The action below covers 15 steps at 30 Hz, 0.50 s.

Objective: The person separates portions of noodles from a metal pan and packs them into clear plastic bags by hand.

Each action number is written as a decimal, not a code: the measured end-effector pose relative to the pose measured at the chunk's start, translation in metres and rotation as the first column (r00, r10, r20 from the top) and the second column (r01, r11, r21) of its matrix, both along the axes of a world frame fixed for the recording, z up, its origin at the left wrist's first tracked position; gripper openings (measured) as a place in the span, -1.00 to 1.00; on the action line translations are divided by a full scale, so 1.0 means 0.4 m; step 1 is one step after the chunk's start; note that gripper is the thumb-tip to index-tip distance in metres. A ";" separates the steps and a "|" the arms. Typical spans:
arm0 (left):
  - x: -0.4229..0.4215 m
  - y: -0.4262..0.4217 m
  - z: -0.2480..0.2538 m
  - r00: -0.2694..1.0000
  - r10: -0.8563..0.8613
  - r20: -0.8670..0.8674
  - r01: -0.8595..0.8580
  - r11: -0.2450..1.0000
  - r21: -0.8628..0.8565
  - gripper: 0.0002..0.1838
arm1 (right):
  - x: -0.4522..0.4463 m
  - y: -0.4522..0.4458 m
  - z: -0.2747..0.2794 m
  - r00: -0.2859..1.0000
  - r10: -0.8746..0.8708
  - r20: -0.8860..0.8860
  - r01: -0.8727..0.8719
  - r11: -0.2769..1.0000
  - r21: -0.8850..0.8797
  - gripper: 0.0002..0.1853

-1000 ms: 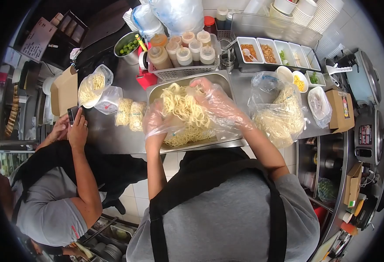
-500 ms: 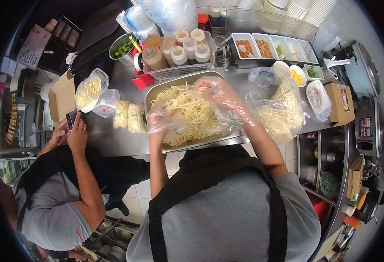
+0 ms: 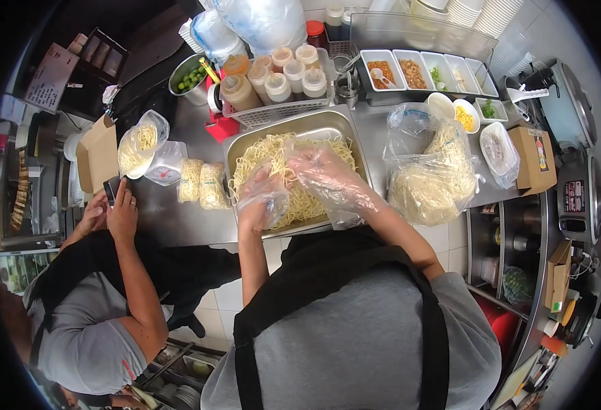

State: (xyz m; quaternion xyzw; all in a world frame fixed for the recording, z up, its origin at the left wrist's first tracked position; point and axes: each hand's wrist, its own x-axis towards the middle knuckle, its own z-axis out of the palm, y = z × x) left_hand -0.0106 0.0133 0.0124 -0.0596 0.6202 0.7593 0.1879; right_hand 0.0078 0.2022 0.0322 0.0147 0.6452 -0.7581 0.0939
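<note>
Yellow noodles (image 3: 321, 201) fill a deep metal tray (image 3: 333, 120) on the counter before me. Both my hands wear loose clear plastic gloves and are close together over the middle of the tray. My left hand (image 3: 263, 193) is closed round some strands at the left. From the right, my right hand (image 3: 319, 168) reaches in with its fingers curled on noodles, which bunch up between the two hands. Some fingertips are hidden by the strands and the crinkled plastic.
Two packed noodle bags (image 3: 201, 183) and a scale (image 3: 166, 162) stand left, a large noodle bag (image 3: 431, 171) right. Behind are a basket of squeeze bottles (image 3: 278, 87) and a topping container (image 3: 410, 70). At left, a co-worker's hands (image 3: 113, 210) hold a phone.
My hands have come together toward the middle of the tray, the right one moving left and down. The raised heap of noodles has dropped and spread out. The co-worker has barely moved.
</note>
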 end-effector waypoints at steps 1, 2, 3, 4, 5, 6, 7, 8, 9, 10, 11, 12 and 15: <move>0.002 0.004 -0.006 0.999 0.012 -0.031 -0.014 0.996 -0.085 -0.61 | 0.002 -0.007 -0.003 1.000 -0.013 -0.001 0.013 0.999 -0.049 -0.80; 0.006 0.010 -0.009 0.997 0.029 -0.067 -0.034 0.997 -0.075 -0.63 | 0.003 -0.013 -0.006 1.000 -0.027 -0.001 0.027 0.995 -0.099 -0.80; 0.012 0.021 -0.008 0.994 0.044 -0.102 -0.051 0.997 -0.064 -0.66 | 0.005 -0.017 0.000 0.999 -0.043 -0.001 0.042 0.988 -0.147 -0.81; 0.015 0.028 -0.007 0.989 0.060 -0.137 -0.067 0.996 -0.052 -0.69 | 0.010 -0.016 0.010 0.999 -0.025 -0.038 0.021 0.997 -0.081 -0.78; 0.016 0.030 -0.007 0.987 0.026 -0.159 -0.048 0.990 -0.136 -0.71 | 0.016 -0.011 0.023 0.997 -0.004 -0.073 0.003 1.000 -0.013 -0.72; 0.017 0.031 -0.007 0.984 -0.010 -0.177 -0.030 0.975 -0.220 -0.74 | 0.021 -0.007 0.033 0.994 0.019 -0.106 -0.013 0.998 0.056 -0.65; 0.017 0.032 -0.007 0.980 -0.046 -0.193 -0.014 0.953 -0.303 -0.76 | 0.018 -0.005 0.025 0.996 0.044 -0.083 -0.038 0.996 0.077 -0.67; 0.018 0.033 -0.016 0.974 -0.053 -0.220 -0.016 0.954 -0.300 -0.77 | 0.010 -0.001 0.006 0.996 0.069 -0.059 -0.063 0.993 0.097 -0.68; 0.017 0.033 -0.033 0.967 -0.060 -0.247 -0.017 0.955 -0.297 -0.78 | 0.001 0.005 -0.012 0.995 0.093 -0.036 -0.088 0.989 0.116 -0.69; 0.017 0.037 -0.035 0.959 -0.067 -0.274 -0.017 0.956 -0.293 -0.79 | -0.009 0.016 -0.030 0.992 0.101 -0.072 -0.092 0.988 0.127 -0.71; 0.019 0.038 -0.030 0.976 -0.044 -0.212 -0.013 0.965 -0.262 -0.77 | -0.019 0.031 -0.048 0.988 0.110 -0.108 -0.095 0.986 0.137 -0.74; 0.023 0.041 -0.007 0.989 -0.023 -0.148 -0.012 0.973 -0.229 -0.76 | -0.022 0.040 -0.049 0.982 0.120 -0.143 -0.098 0.984 0.148 -0.76; 0.021 0.036 0.004 0.989 0.103 -0.104 -0.119 0.981 -0.152 -0.72 | -0.016 0.051 -0.039 0.997 -0.044 -0.059 0.044 0.999 0.002 -0.80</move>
